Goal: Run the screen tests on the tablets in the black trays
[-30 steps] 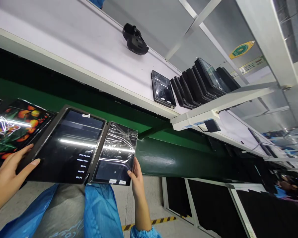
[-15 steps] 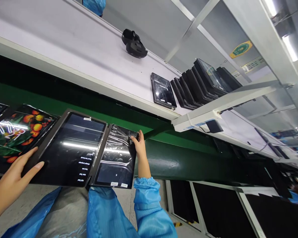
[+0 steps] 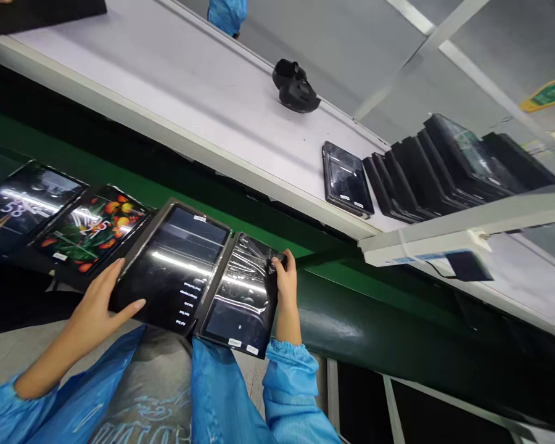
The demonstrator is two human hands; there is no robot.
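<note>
My left hand (image 3: 99, 302) holds the left edge of a large dark tablet (image 3: 178, 262), thumb over its front and fingers along the side. White menu lines glow near the tablet's lower right. Right beside it lies a second, film-covered tablet (image 3: 240, 302) with white labels on its near edge. My right hand (image 3: 285, 280) grips that one at its far right corner, where the clear film is crumpled under the thumb. Left of my left hand, a tablet showing fruit (image 3: 95, 228) rests on the green conveyor (image 3: 337, 314).
Another lit tablet (image 3: 25, 203) lies farther left. On the white shelf (image 3: 176, 92) are a black strapped device (image 3: 296, 86), a flat tablet (image 3: 346, 179) and a row of upright tablets (image 3: 425, 172). A power strip (image 3: 425, 250) hangs at the shelf's edge.
My view has swung, so the scene sits farther right and more of the left-hand tablets shows. Both hands keep their places on the two tablets.
</note>
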